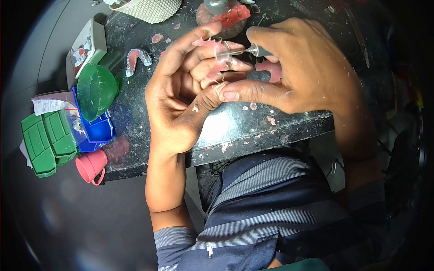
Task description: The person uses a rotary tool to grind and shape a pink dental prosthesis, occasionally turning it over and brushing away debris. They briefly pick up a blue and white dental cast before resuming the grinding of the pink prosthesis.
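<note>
My left hand (181,90) is closed around a thin pink translucent plate (219,63) with ragged edges, palm turned up. Wrapped around a metal tool (248,50) with a dark handle, my right hand (303,67) brings its slim tip onto the plate. The right thumb rests against the left thumb. Beneath the right hand lies another pink piece (270,70), partly covered. Small shavings cling to the skin of both hands.
At the left are a toothed dental piece (138,59), a green bowl (96,90), blue trays (98,131), green boxes (49,140), a pink cup (91,165) and a white container (97,43). A woven basket (149,10) and red wax (233,16) stand at the back.
</note>
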`<state>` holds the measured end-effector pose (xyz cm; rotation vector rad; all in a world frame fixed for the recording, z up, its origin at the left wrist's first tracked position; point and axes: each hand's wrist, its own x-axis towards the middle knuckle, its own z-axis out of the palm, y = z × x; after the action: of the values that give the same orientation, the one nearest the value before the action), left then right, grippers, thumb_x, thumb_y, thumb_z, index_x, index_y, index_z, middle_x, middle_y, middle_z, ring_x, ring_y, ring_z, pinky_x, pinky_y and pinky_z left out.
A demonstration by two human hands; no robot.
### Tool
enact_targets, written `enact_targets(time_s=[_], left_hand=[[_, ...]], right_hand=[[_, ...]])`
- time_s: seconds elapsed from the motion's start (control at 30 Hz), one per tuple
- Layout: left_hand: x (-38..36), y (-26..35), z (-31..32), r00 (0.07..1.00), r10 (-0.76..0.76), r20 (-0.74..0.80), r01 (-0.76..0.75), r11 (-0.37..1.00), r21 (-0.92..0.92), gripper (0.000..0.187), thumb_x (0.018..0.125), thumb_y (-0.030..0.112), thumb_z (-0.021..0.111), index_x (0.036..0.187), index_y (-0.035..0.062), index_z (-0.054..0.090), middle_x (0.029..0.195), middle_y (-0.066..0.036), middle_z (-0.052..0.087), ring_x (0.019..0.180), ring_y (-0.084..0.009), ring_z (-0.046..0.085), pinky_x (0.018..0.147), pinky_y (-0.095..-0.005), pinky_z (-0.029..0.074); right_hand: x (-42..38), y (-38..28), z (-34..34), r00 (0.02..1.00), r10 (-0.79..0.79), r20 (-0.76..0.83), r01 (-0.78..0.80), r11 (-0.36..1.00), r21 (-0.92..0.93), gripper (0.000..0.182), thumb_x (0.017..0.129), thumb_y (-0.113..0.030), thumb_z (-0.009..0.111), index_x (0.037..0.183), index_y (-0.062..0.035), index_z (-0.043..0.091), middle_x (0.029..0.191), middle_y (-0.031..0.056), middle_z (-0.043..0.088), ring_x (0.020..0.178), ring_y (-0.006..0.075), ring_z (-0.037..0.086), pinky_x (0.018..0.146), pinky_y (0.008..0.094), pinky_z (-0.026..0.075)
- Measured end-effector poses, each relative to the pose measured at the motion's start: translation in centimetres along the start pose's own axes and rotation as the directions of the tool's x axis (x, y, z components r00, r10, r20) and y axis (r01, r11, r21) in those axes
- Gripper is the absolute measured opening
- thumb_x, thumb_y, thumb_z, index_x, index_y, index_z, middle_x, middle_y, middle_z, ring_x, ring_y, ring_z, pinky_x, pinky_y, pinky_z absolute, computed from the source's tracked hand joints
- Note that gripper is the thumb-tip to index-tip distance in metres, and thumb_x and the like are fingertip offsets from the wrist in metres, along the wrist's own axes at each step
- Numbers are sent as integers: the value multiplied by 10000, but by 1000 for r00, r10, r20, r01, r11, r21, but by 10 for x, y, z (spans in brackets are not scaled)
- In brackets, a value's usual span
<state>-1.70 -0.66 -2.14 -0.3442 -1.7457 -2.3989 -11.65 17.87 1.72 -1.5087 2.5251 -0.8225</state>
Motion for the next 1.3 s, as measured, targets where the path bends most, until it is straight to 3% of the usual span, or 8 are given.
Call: enact_targets(time_s=[0.1, 0.17, 0.2, 0.3, 0.4, 0.77, 0.97, 1.3], left_hand=[[-2, -2, 1, 1000, -15, -5, 15, 1000, 6, 650, 868, 21, 733, 1417, -98, 406, 1453, -293, 453, 1235, -407, 580, 989, -500, 545], [-2, 0, 0, 1000, -23, -4, 23, 1000, -4, 640, 876, 38, 731, 1414, -100, 413, 1446, -292, 462, 1239, -408, 578, 987, -492, 543], [-1, 5, -1, 996, -87, 7, 87, 996, 5, 642, 879, 76, 737, 1410, -100, 421, 1431, -292, 477, 1242, -409, 577, 971, -475, 549], [-4, 9, -9, 986, -164, -17, 164, 986, 35, 668, 879, 202, 756, 1388, -107, 453, 1389, -288, 519, 1254, -416, 569, 967, -443, 540], [-3, 9, -13, 959, -272, 80, 283, 942, -182, 475, 867, 43, 746, 1279, -100, 558, 1148, -194, 667, 972, -230, 669, 784, -316, 563], [-6, 6, -4, 976, -219, 11, 219, 975, 36, 468, 845, -41, 759, 1266, -101, 566, 1109, -158, 669, 955, -168, 673, 839, -278, 553], [-5, 11, 0, 969, -245, -15, 246, 965, 87, 463, 849, -31, 761, 1263, -114, 569, 1018, -115, 676, 928, -145, 671, 833, -257, 543], [-4, 9, 1, 963, -265, -41, 268, 955, 127, 490, 847, -12, 775, 1277, -111, 560, 977, -102, 683, 917, -139, 673, 833, -257, 548]], right_hand=[[-1, 1, -2, 999, -36, -35, 30, 987, -157, 626, 750, -588, 800, 680, -10, 572, 599, 141, 572, 535, 288, 592, 479, 387, 425], [-1, 3, -5, 994, 49, 93, -70, 968, 241, 640, 710, -584, 829, 693, 4, 578, 598, 143, 575, 532, 288, 588, 504, 377, 462], [-2, 6, -6, 994, 50, 93, -72, 968, 240, 640, 710, -584, 829, 693, 4, 578, 598, 143, 575, 532, 288, 588, 504, 377, 462], [1, 9, -14, 990, -106, -97, 107, 994, 9, 651, 669, -578, 853, 718, 19, 596, 602, 140, 584, 475, 290, 569, 524, 365, 492], [3, 6, -17, 990, -54, 132, 61, 997, -50, 630, 655, -565, 857, 738, 9, 614, 607, 128, 592, 529, 293, 609, 520, 357, 492], [-2, -4, 0, 998, 26, 52, -16, 982, -190, 589, 651, -543, 826, 870, -32, 630, 623, 80, 621, 637, 308, 648, 709, 441, 486], [3, -12, -6, 972, 200, 126, -193, 979, -66, 538, 667, -488, 822, 877, -28, 639, 638, 84, 641, 645, 294, 664, 708, 435, 490], [-2, -6, 3, 999, 30, 41, -20, 974, -225, 504, 683, -462, 813, 905, -39, 650, 660, 77, 656, 634, 283, 666, 696, 423, 495]])
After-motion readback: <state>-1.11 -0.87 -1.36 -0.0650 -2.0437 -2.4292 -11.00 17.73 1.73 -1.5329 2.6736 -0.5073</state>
